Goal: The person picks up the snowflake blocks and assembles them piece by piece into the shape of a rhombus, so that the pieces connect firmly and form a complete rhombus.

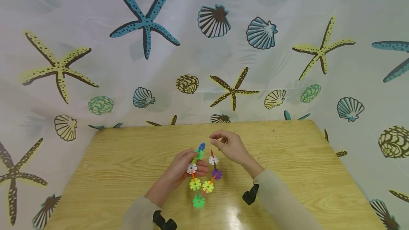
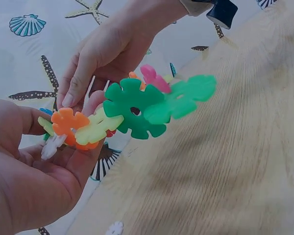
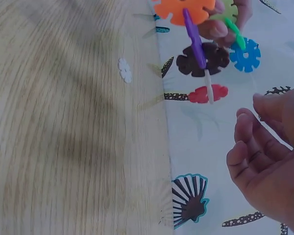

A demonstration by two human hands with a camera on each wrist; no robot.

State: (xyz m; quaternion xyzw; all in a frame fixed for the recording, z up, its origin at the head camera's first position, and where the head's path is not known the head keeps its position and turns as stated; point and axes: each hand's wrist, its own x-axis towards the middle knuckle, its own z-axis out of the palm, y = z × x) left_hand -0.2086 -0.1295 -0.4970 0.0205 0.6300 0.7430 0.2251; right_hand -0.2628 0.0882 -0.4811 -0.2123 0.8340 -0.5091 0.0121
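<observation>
A chain of colourful interlocking snowflake discs hangs in a loop, with a green disc at its lowest point. My left hand grips the chain near one end, its thumb over the light green pieces. From that end a blue disc sticks out past the thumb. The chain's other end carries a white disc, a purple disc and, in the right wrist view, a red disc. Beside both ends hovers my right hand, fingers loosely bent and nothing held.
A wooden table lies beneath both hands. In the right wrist view a single white disc lies flat on it. Behind the table hangs a curtain printed with starfish and shells.
</observation>
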